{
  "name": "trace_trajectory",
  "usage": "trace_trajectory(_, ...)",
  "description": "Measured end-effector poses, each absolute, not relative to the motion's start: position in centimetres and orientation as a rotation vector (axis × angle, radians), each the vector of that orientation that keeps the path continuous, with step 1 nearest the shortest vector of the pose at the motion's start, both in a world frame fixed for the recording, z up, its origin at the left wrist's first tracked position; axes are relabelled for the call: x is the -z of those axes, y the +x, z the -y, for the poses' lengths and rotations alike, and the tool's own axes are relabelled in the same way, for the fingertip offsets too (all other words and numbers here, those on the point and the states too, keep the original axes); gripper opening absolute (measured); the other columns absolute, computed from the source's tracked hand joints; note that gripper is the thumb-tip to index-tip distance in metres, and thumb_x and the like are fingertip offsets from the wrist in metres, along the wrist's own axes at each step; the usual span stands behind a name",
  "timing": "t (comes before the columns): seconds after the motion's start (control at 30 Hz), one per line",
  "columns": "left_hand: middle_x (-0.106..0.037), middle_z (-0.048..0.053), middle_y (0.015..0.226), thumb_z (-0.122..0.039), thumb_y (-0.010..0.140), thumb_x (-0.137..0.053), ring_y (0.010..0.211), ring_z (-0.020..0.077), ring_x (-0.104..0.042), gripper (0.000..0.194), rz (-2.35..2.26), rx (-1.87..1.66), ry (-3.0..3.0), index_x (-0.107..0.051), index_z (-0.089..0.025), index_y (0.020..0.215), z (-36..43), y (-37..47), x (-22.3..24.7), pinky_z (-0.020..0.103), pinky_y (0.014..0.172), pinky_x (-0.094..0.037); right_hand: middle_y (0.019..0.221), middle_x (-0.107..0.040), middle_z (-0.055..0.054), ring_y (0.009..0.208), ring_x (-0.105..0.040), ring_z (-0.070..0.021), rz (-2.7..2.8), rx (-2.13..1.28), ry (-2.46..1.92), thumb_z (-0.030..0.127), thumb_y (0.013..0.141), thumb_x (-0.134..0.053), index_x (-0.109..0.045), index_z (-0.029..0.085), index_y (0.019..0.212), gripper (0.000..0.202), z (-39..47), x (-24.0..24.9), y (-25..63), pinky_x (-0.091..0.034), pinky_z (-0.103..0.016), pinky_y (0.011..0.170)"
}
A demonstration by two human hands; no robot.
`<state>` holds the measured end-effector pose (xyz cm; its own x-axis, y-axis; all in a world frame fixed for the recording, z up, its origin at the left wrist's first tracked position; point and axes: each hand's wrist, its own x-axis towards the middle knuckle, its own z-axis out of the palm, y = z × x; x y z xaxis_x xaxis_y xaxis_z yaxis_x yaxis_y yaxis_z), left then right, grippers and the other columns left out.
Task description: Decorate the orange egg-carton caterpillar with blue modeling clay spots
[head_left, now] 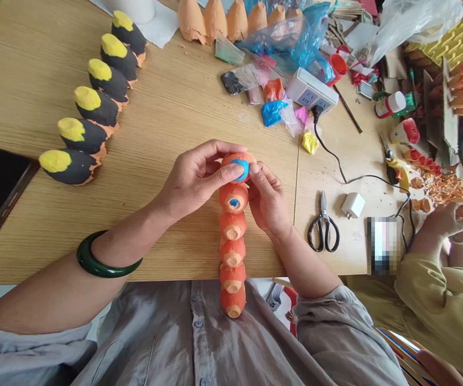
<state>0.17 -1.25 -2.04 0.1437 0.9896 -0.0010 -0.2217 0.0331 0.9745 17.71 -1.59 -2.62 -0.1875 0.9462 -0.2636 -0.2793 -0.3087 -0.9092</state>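
1. The orange carton strip (pixel 233 231) is held upside down between the two hands, its end cup at the fingertips and the other cups trailing back between the forearms, past the table (pixel 183 107) edge. Whether the lower cups are supported cannot be told.
2. That end cup is gripped from both sides: blue clay (pixel 239 167) is pressed onto it by the thumb of the left hand (pixel 195 177), while its near right edge is pinched by the fingers of the right hand (pixel 268 198).
3. The step in hand is judged to be the spreading of clay over the cup's tip; even thumb pressure is called for, with the rim kept steady. A small blue spot (pixel 234 203) is seen on the neighbouring cup, just nearer the body.
4. Ahead and right of the fingers, a blue clay packet (pixel 273 113) is laid beside a power strip (pixel 311 90); its cord (pixel 346 182) could be snagged by a wide rightward reach.
5. Scissors (pixel 323 228) are left to the right of the right fingers; farther out, a co-worker's hand (pixel 442 221) is seen.
6. Left of the left fingers, black cups with yellow tips (pixel 98 107) are set in a row.
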Motion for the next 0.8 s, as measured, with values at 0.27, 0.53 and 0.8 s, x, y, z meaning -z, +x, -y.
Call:
trace_trajectory(0.27,-0.087,0.012,0.131,-0.084,0.090,-0.087,0.131,0.0363,-0.081,0.069,-0.951,-1.137,1.046,-0.083,-0.023,0.123,1.3,0.0,1.9,0.048,0.108,-0.070,0.084,-0.069,0.002,0.083,-0.066,-0.0185,0.899,-1.683,-1.112,0.067,0.097,-0.086,-0.070,0.028,0.086,0.044,1.2,3.1,17.8,-0.056,-0.032,0.074)
trace_trajectory(0.53,-0.086,0.012,0.136,-0.087,0.097,-0.078,0.130,0.0347,-0.081,0.071,-0.963,-1.115,1.076,-0.085,-0.023,0.128,1.1,-0.2,2.3,0.043,0.100,-0.071,0.079,-0.060,0.003,0.070,-0.051,-0.0168,0.902,-1.647,-1.086,0.070,0.092,-0.093,-0.066,0.028,0.077,0.052,1.2,3.0,17.7,-0.046,-0.033,0.064)
trace_trajectory(0.8,-0.087,0.010,0.137,-0.073,0.089,-0.095,0.117,0.0304,-0.084,0.071,-1.098,-1.160,1.278,-0.083,-0.025,0.140,1.3,-0.3,2.9,0.046,0.108,-0.070,0.074,-0.055,0.004,0.071,-0.049,-0.0154,1.017,-1.513,-1.113,0.068,0.095,-0.092,-0.066,0.026,0.073,0.053,1.5,3.3,17.9,-0.045,-0.032,0.071)
